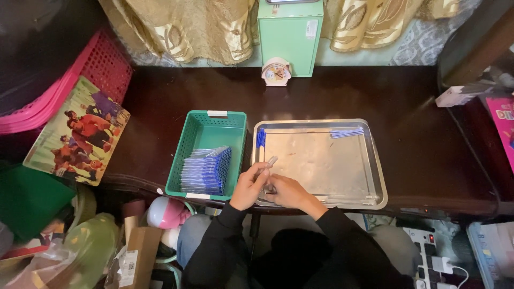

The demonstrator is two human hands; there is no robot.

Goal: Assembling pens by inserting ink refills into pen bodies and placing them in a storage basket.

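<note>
Far to the left of the hands a pink basket [80, 75] leans by a picture board [77, 131] with cartoon figures. Just left of the left hand sits a green basket [201, 131] holding a stack of blue pens [206, 171]. The left hand [249, 187] is curled around a clear pen tube [269, 162], which sticks up from its fingers at the near left corner of the metal tray [375, 176]. The right hand [286, 191] touches the left one, fingers bent, but what it grips cannot be told. Beyond the hands, blue caps [261, 138] lie in the tray's far left corner. Further right, thin blue refills [347, 132] lie along its far edge.
</note>
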